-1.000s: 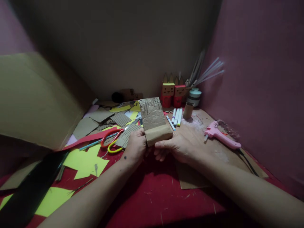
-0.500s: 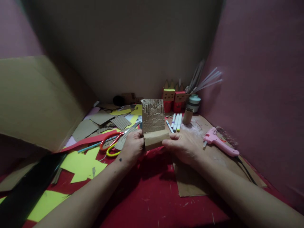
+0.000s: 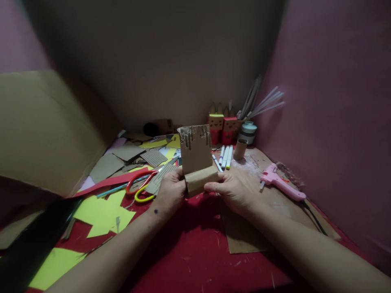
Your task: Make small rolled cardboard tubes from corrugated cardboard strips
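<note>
- Folded cardboard [image 3: 197, 158] sits between your left hand [image 3: 171, 186] and right hand [image 3: 234, 190], its lower ends gripped by both.
- Glue gun [image 3: 281, 182] lies near the desk's [image 3: 189, 252] right edge.

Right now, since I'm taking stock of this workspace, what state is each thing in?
Folded cardboard, far part raised, top edge torn.
Left hand, gripping its left end.
Right hand, gripping its right end.
Scissors, lying down; whether open, unclear.
Glue gun, lying on its side; power unclear.
Markers, lying down.
Cardboard tube, upright, top open.
Jar, lid on.
Cardboard figures, standing upright.
Yellow paper, cut, lying flat.
</note>
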A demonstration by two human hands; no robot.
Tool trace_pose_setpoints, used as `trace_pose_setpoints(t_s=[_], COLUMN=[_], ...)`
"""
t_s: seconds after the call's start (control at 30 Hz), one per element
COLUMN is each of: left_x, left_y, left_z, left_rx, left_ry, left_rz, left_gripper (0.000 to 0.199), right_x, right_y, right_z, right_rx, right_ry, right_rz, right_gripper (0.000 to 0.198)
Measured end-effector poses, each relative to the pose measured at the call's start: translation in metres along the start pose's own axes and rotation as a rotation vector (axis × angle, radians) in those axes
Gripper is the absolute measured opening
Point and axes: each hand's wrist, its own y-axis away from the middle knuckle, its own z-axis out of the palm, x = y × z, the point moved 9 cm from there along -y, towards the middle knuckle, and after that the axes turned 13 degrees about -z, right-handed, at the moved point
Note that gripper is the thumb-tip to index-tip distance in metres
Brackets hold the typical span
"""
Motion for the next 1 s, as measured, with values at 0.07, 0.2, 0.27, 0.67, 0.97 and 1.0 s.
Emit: trace_pose_setpoints(t_s=[0.07,0.2,0.27,0.67,0.97,1.0], left_x=[0.002,-0.001,-0.004,-0.024,-0.017,-0.016], left_y=[0.0,-0.005,-0.007,-0.005,-0.011,-0.012], left_z=[-0.003,-0.012,-0.012,0.001,-0.003,-0.004], left_rx=[0.006,-0.003,-0.029,-0.126,-0.103,-0.097], left_ry=[-0.009,-0.04,-0.049,-0.131,-0.15,-0.135], left_rz=[0.014,0.018,-0.007,-0.296,-0.163,-0.146], left_gripper=[0.023,0.026,0.028,0.027,0.021,0.023], right_x=[-0.002,-0.019,-0.024,-0.022,-0.015,-0.013], right_y=[0.0,-0.004,-0.005,-0.003,-0.005,-0.006], right_z=[0.001,-0.011,-0.015,0.001,0.008,0.009], right_rx=[-0.003,0.19,0.244,0.015,-0.05,-0.066], right_ry=[-0.041,-0.158,-0.176,-0.032,0.07,0.088], right_rz=[-0.015,-0.151,-0.179,-0.059,-0.094,-0.089], right_gripper=[0.024,0.036,0.031,0.017,0.015,0.013])
